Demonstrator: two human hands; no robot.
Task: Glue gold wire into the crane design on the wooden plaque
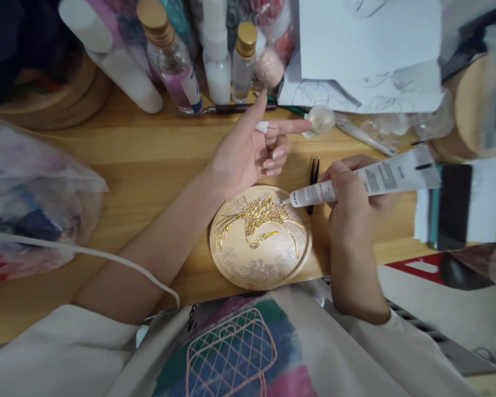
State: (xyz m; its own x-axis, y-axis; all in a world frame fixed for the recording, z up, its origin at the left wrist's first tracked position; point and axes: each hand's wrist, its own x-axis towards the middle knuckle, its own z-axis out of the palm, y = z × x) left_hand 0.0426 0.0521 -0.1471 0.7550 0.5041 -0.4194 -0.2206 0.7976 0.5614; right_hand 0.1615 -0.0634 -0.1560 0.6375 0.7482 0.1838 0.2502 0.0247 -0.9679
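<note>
My right hand (351, 198) is closed around a white squeeze tube (386, 175). The tube's tip points left and meets the upper right of a round wooden plaque (227, 264). On the plaque a gold-lined crane (260, 218) spreads over pencilled waves and feather lines. My left hand (256, 146) lies palm up past the plaque's far edge, holding nothing. Its thumb and index finger are stretched out, the other fingers loosely curled. A white wrap (263, 127) circles its index finger, whose tip reaches a small clear round piece (321, 119). Black tweezers (313, 184) lie right of the plaque.
Along the back stand a pink-liquid bottle (176, 77), a white bottle (218, 71) and a gold-capped bottle (243, 63). A dark-handled tool (227, 108) lies before them. Sketch sheets (367, 49) are behind, a phone (452, 207) at right. A white cable (119, 256) crosses my left forearm.
</note>
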